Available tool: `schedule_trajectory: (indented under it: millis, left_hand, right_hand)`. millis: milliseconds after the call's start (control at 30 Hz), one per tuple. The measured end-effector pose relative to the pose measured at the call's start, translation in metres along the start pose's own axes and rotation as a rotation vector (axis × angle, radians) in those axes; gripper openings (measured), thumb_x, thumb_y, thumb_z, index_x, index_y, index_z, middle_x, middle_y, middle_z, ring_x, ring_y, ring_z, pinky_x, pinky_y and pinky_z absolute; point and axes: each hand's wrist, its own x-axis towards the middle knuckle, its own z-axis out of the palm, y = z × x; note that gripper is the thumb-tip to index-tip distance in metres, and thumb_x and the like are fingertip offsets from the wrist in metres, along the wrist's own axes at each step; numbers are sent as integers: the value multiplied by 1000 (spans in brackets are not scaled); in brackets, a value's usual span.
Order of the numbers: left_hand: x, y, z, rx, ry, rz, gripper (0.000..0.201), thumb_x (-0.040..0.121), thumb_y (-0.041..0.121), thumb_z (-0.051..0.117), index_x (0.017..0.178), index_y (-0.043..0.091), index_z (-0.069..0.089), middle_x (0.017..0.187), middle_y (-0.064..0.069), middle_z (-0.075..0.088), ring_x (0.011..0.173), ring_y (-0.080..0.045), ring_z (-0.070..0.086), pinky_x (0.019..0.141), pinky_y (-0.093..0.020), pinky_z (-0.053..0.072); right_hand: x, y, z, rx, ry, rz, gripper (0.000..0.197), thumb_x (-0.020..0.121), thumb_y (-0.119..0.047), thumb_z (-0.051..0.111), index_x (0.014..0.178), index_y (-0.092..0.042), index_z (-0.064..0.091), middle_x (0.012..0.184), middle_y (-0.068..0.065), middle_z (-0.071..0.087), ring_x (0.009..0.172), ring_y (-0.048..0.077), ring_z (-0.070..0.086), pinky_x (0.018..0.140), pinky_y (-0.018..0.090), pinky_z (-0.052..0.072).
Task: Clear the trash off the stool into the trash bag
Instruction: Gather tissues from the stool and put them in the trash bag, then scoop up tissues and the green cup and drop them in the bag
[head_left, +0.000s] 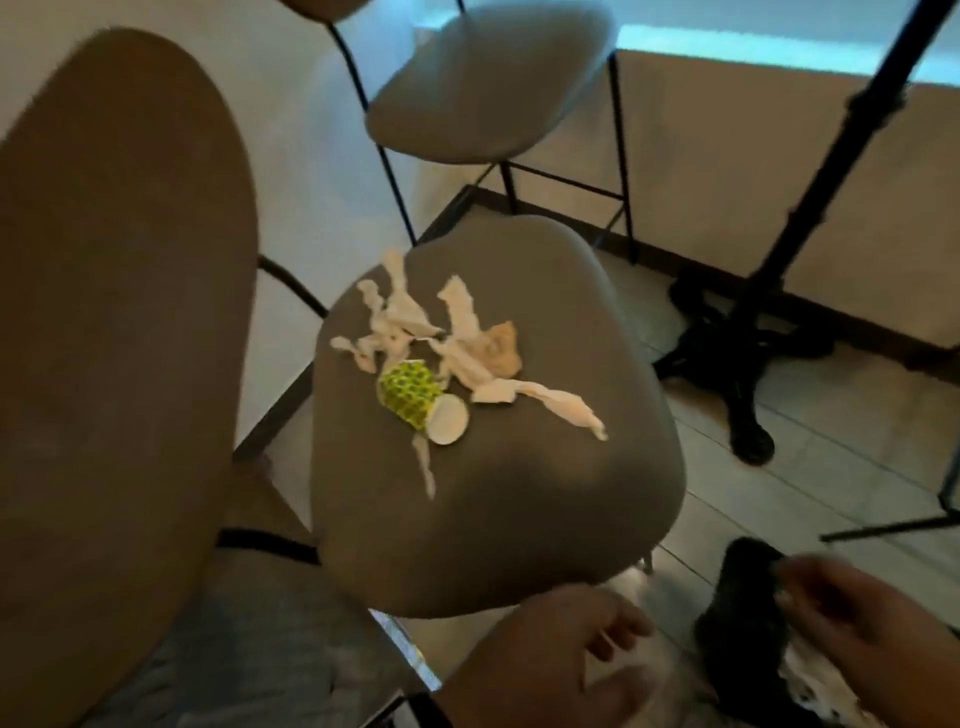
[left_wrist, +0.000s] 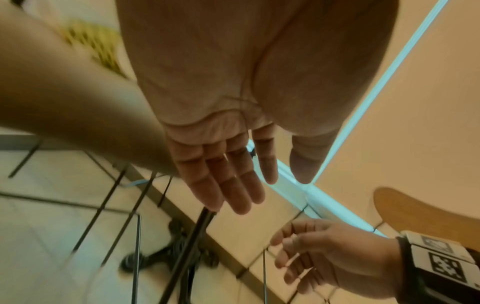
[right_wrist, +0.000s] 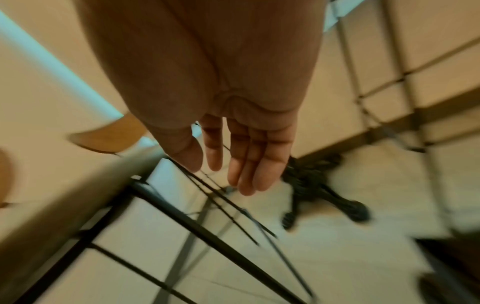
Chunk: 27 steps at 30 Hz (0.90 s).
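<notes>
A grey padded stool (head_left: 519, 519) fills the middle of the head view. On its seat lie a green patterned paper cup (head_left: 415, 397) tipped on its side, several twisted white tissue strips (head_left: 467, 338) and a crumpled brownish napkin (head_left: 504, 345). My left hand (head_left: 618, 654) hovers just below the seat's near edge, with straight fingers (left_wrist: 233, 185) and nothing in it. To the right of the stool, low over the floor, my blurred right hand (head_left: 831, 603) hangs relaxed and holds nothing (right_wrist: 221, 174). No trash bag is clearly visible.
A brown round tabletop (head_left: 114, 312) stands on the left, and a second grey stool (head_left: 483, 88) stands behind. A black cast table base (head_left: 737, 353) sits on the tiled floor at right. A dark blurred object (head_left: 743, 613) and something pale and speckled (head_left: 815, 691) lie beside my right hand.
</notes>
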Motion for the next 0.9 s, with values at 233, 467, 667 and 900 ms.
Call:
schedule_trajectory:
  millis: [233,467,667,900]
  left_hand:
    - [-18,-11,-82,107,739,-34,40,86,49,71,122,46,52,125,19,48,109,-2,54,86,-18,47]
    - [29,-24,-127,146,818,-289,81,84,44,74,149,46,26,165,-4,14,150,-35,25,115,-55,39]
    - [52,-28,-134,105,694,-407,67,88,51,69,147,48,39,167,-6,9,149,-41,27,118,-54,35]
    - [60,-31,-138,93,771,-490,35,91,29,72,125,28,64,157,-10,25,132,-34,49,108,-46,47]
  right_hand:
    - [28,-247,-38,-203,126,-372,61,90,-43,68,145,-42,41,136,-6,45,115,11,52,88,25,46]
    - [101,-326,-6,-499,55,-354,107,77,-59,76,154,-55,2,169,5,-5,152,42,17,116,56,30]
    - [119,-326,12,-544,135,-430,59,86,-43,71,140,-36,47,140,8,36,129,31,38,104,43,44]
    - [118,-310,7,-392,125,-471,15,93,-21,65,108,-23,64,107,2,50,94,19,55,82,30,47]
